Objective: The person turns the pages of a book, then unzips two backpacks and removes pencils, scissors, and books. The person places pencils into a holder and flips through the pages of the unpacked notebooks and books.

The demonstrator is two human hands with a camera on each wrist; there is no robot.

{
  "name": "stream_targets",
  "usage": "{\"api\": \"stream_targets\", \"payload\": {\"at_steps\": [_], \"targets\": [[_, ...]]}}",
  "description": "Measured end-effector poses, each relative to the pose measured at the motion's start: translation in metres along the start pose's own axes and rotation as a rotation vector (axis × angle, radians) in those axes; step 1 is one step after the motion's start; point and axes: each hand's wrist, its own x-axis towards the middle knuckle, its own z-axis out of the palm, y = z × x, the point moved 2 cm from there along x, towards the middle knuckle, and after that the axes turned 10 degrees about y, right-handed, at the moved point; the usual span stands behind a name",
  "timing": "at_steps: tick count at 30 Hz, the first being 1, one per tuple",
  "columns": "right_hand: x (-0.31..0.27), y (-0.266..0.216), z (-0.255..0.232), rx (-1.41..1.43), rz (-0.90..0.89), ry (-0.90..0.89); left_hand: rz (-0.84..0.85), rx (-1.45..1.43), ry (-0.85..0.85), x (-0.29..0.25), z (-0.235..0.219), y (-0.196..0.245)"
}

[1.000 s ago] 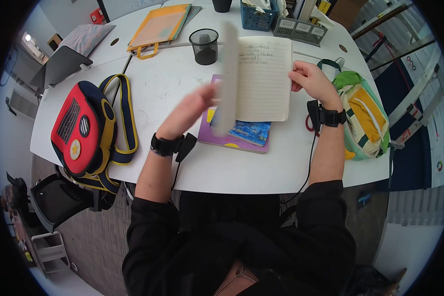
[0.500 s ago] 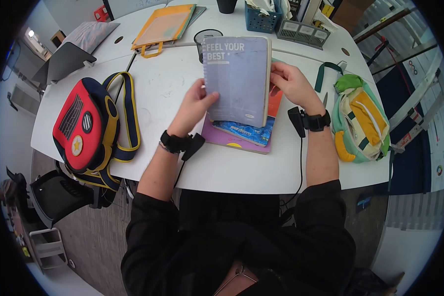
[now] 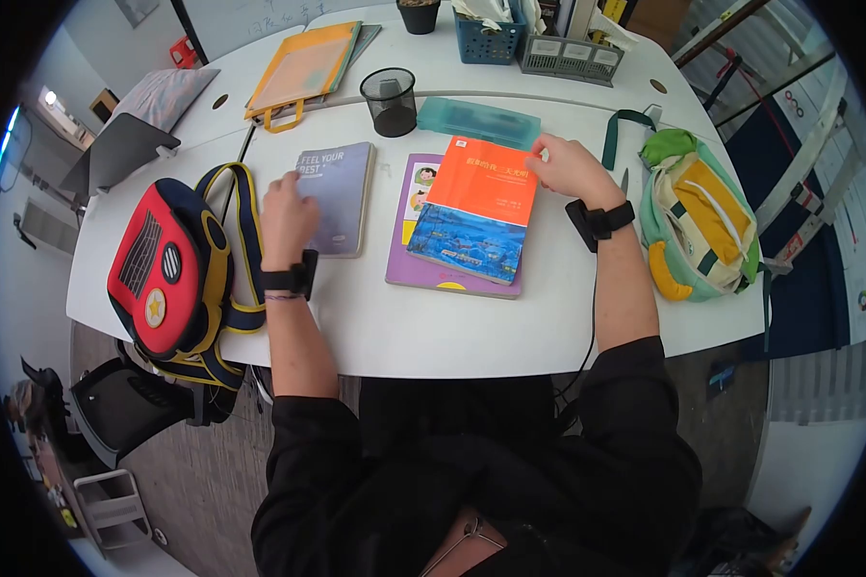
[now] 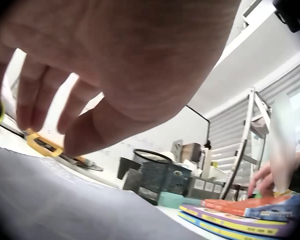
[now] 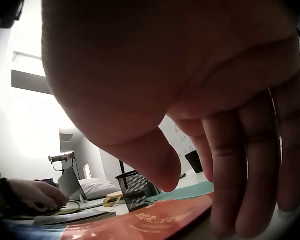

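Note:
A grey-blue spiral notebook (image 3: 342, 197) lies closed on the table's left half. My left hand (image 3: 289, 219) is over its left side, and in the left wrist view the loosely bent fingers (image 4: 37, 95) hang above the cover with nothing gripped. To the right, an orange and blue book (image 3: 471, 216) rests on purple books (image 3: 401, 260). My right hand (image 3: 575, 173) is at the orange book's upper right corner. In the right wrist view its fingers (image 5: 227, 165) reach down along the book's edge, the thumb apart from them. A teal translucent case (image 3: 479, 122) lies behind the stack.
A red and navy backpack (image 3: 168, 279) sits on the left, a green and yellow bag (image 3: 707, 216) on the right. Behind stand a black mesh pen cup (image 3: 390, 101), a blue basket (image 3: 491, 40) and a grey rack (image 3: 570, 61). Orange folders (image 3: 308, 67) lie at the back left.
The notebook was closed, carried left off the stack and laid on the table, uncovering the orange book. My left hand moved left with it and let go; my right hand stayed near the stack.

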Motion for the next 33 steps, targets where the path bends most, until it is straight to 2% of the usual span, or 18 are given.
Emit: {"api": "stream_targets", "payload": {"at_steps": [2, 3, 6, 8, 11, 12, 14, 15, 17, 18, 20, 21, 23, 25, 27, 29, 31, 33], "targets": [[0.001, 0.008, 0.003, -0.046, 0.019, 0.090, 0.124, -0.411, -0.018, 0.000, 0.003, 0.037], [-0.001, 0.004, 0.001, -0.048, 0.022, 0.094, 0.082, -0.529, -0.126, -0.003, -0.003, 0.063], [-0.009, -0.012, 0.001, 0.074, 0.123, -0.026, 0.174, -0.698, -0.392, -0.025, 0.001, 0.109], [-0.011, -0.017, 0.002, 0.026, 0.094, -0.042, 0.186, -0.682, -0.430, -0.033, 0.001, 0.122], [-0.014, -0.023, -0.004, 0.104, 0.138, -0.051, 0.216, -0.675, -0.478, -0.032, 0.000, 0.120], [-0.011, -0.019, -0.001, 0.103, 0.137, -0.050, 0.162, -0.712, -0.505, -0.032, 0.001, 0.117], [-0.004, -0.012, 0.005, 0.370, 0.154, 0.039, 0.105, -0.750, -0.530, -0.030, 0.000, 0.115], [-0.003, -0.012, 0.005, 0.369, 0.152, 0.038, 0.057, -0.768, -0.562, -0.029, -0.002, 0.115], [-0.003, -0.019, 0.002, 0.804, 0.162, 0.130, 0.006, -0.784, -0.594, -0.027, -0.005, 0.114], [-0.004, -0.024, -0.001, 0.805, 0.163, 0.128, 0.006, -0.799, -0.595, -0.025, -0.005, 0.115], [-0.009, -0.039, -0.013, 0.883, 0.004, 0.234, 0.005, -0.813, -0.600, -0.025, -0.007, 0.116], [-0.014, -0.048, -0.019, 0.883, 0.006, 0.234, 0.053, -0.843, -0.543, -0.023, -0.010, 0.117], [-0.030, -0.069, -0.034, 0.755, -0.185, 0.391, 0.101, -0.872, -0.487, -0.022, -0.013, 0.119], [-0.049, -0.088, -0.040, 0.779, -0.220, 0.383, 0.204, -0.912, -0.410, -0.021, -0.016, 0.120], [-0.061, -0.105, -0.037, 0.807, -0.257, 0.375, 0.206, -0.947, -0.434, -0.023, -0.018, 0.122], [-0.068, -0.120, -0.028, 1.070, -0.266, 0.204, 0.207, -0.981, -0.460, -0.024, -0.019, 0.123], [-0.069, -0.122, -0.019, 1.064, -0.236, 0.163, 0.095, -1.095, -0.553, -0.024, -0.017, 0.121], [-0.067, -0.120, -0.009, 0.897, -0.208, 0.045, 0.012, -1.158, -0.605, -0.023, -0.017, 0.115]]}}
